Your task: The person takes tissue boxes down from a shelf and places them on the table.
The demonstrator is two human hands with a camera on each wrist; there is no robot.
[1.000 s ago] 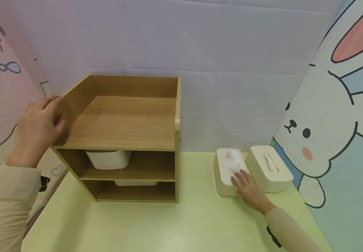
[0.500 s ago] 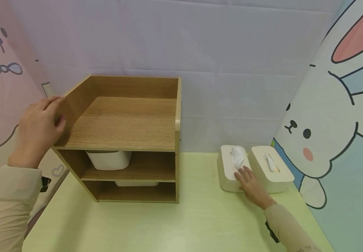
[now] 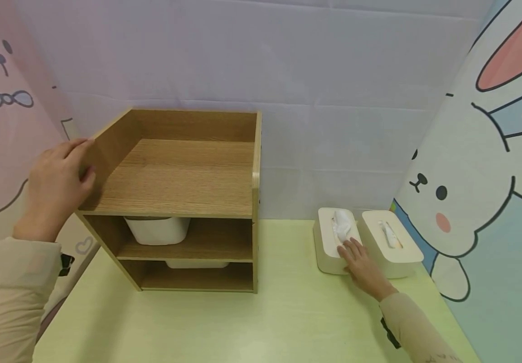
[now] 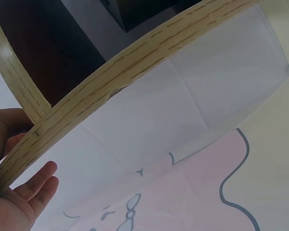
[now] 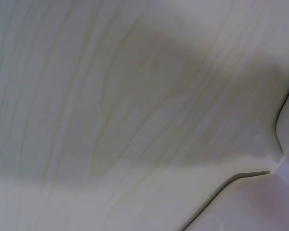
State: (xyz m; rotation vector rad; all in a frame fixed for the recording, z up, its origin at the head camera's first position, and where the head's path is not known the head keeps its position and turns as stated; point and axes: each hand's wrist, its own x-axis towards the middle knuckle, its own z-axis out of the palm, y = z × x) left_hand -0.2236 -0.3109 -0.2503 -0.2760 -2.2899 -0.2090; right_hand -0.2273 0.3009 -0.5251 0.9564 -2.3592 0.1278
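My left hand (image 3: 57, 189) grips the upper left side panel of a wooden desk shelf (image 3: 188, 176). The left wrist view shows the panel edge (image 4: 125, 62) running between the thumb and the fingers (image 4: 41, 185). At the right, my right hand (image 3: 363, 267) rests its extended fingers on the near right part of a cream tissue box (image 3: 325, 242), from which a white tissue (image 3: 342, 224) sticks up. Close to its right side stands a second cream tissue box (image 3: 399, 264). The right wrist view catches only rounded box corners (image 5: 253, 207), with no hand showing.
A white bin (image 3: 156, 232) sits on the shelf's middle level, and another white container (image 3: 196, 263) shows partly on the bottom level. The pale table (image 3: 224, 322) meets a white curtain (image 3: 333, 126) behind. A rabbit-print curtain (image 3: 469, 201) borders the right side.
The tissue box under my right hand has slid right and slightly back, closer to the second box and more in line with it. My left hand keeps its grip on the shelf.
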